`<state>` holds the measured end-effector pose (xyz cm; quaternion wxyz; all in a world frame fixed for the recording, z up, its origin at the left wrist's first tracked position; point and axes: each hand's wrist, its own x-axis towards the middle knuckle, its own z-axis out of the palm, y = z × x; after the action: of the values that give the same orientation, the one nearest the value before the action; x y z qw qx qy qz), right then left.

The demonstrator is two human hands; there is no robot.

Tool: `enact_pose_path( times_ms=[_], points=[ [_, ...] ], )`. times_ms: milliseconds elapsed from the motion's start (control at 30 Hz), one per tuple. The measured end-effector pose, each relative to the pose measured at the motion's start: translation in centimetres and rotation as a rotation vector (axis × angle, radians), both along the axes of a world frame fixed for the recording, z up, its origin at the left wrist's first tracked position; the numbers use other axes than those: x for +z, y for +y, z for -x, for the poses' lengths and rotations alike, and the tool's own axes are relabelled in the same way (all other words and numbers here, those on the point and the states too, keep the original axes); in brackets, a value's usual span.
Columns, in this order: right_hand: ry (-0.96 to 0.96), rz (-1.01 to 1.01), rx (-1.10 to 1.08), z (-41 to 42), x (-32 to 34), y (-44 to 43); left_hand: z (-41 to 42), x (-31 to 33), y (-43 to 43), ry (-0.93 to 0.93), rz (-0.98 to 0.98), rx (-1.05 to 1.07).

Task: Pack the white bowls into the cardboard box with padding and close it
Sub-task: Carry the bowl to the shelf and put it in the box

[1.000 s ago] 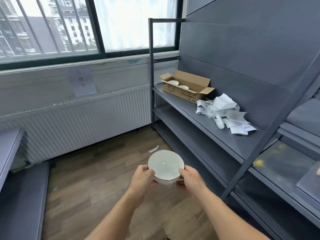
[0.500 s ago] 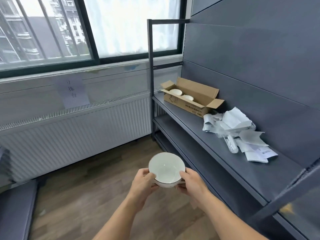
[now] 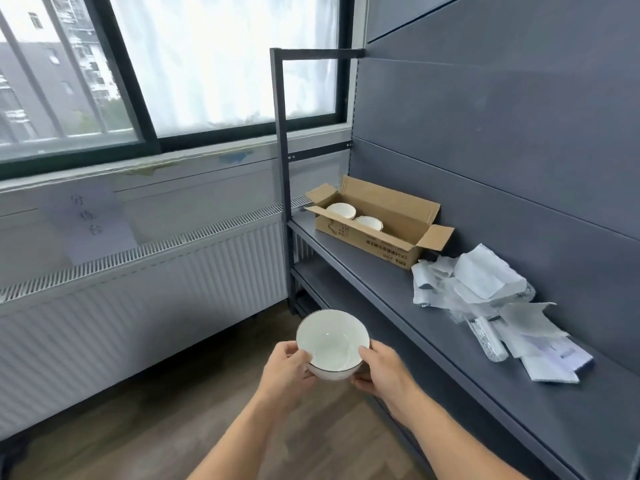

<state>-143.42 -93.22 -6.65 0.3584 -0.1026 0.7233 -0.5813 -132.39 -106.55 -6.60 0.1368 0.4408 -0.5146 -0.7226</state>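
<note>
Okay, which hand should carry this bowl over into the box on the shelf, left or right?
Probably the right hand. Both hands grip the bowl, but the shelf and open box lie on its side, with free room at the box's right end. The left hand would reach across.

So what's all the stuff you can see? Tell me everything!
shelf: one, dark grey, along the right
cardboard box: one, brown, open, on the shelf
packed bowls: two, white, inside the cardboard box
padding pile: one, white and silvery, on the shelf beside the box
held bowl: one, white, dark rim, between both hands
window: one, dark frame, at the back
radiator: one, white, under the window
paper sign: one, white, above the radiator
left hand: one, grips held bowl's left side
right hand: one, grips held bowl's right side
</note>
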Motion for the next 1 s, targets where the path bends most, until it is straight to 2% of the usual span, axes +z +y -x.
enact_pose_path(
  times_ms=[167, 500, 800, 1000],
  points=[
    [0.000, 0.011, -0.052, 3.4, 0.2, -4.4, 4.0, 0.5, -5.5, 0.005, -0.008, -0.088],
    [-0.025, 0.036, -0.141, 11.2, 1.2, -9.2, 12.7, 2.5, -10.6, 0.039, 0.021, -0.154],
    [-0.002, 0.155, -0.224, 23.2, 2.8, -13.6, 25.7, 5.0, -15.6, 0.059, 0.082, -0.234],
    [0.021, 0.158, -0.271, 31.7, 4.2, -15.3, 34.4, 6.8, -18.0, 0.087, 0.081, -0.290]
  ],
)
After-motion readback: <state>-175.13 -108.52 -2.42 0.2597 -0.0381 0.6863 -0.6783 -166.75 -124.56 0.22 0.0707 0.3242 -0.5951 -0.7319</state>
